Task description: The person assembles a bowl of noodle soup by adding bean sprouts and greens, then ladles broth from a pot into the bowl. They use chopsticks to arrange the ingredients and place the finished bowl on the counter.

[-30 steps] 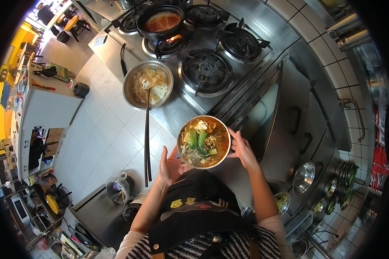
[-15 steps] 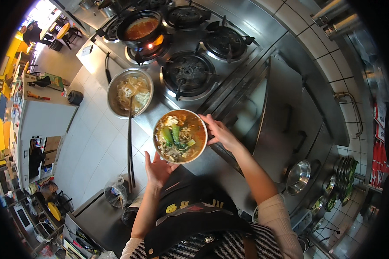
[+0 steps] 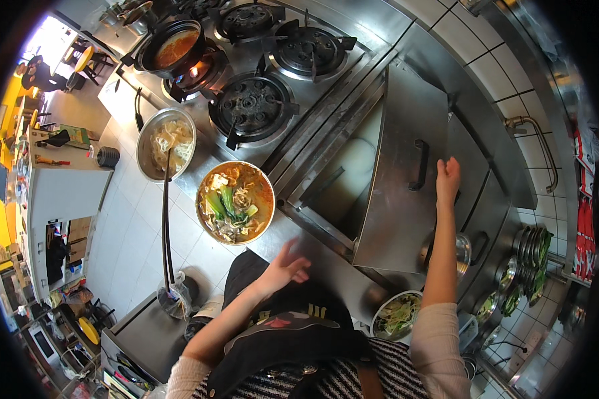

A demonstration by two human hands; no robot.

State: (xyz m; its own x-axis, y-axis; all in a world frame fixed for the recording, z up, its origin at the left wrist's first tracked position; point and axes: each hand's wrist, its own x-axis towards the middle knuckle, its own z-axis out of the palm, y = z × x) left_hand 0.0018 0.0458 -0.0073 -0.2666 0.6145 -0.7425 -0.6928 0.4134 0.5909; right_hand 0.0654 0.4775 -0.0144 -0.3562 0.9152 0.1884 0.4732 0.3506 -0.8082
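A bowl of reddish soup [image 3: 236, 205] with green bok choy and mushrooms sits at the stove counter's near left edge, touched by neither hand. My left hand [image 3: 285, 269] hovers just below and right of it, fingers apart and empty. Farther right, my right hand [image 3: 448, 178] is above the metal lid [image 3: 406, 219], beside its black handle [image 3: 418, 165] but apart from it. Its fingers look loosely curled, with nothing visible in them. Left of the soup bowl, a metal bowl of pale noodles [image 3: 168, 143] holds long dark chopsticks [image 3: 166, 226].
A black pot of red broth [image 3: 173, 48] stands over a lit burner. Several black burners [image 3: 253, 106] lie around it. Cloudy liquid [image 3: 356, 149] shows in a well beside the lid. A bowl of greens [image 3: 398, 316] is near my right forearm, with an empty-looking metal bowl [image 3: 462, 253] beyond.
Both hands have let go of the soup bowl, which now rests on the counter. My right hand has moved right over the lid; my left has drawn back. The view has shifted rightward.
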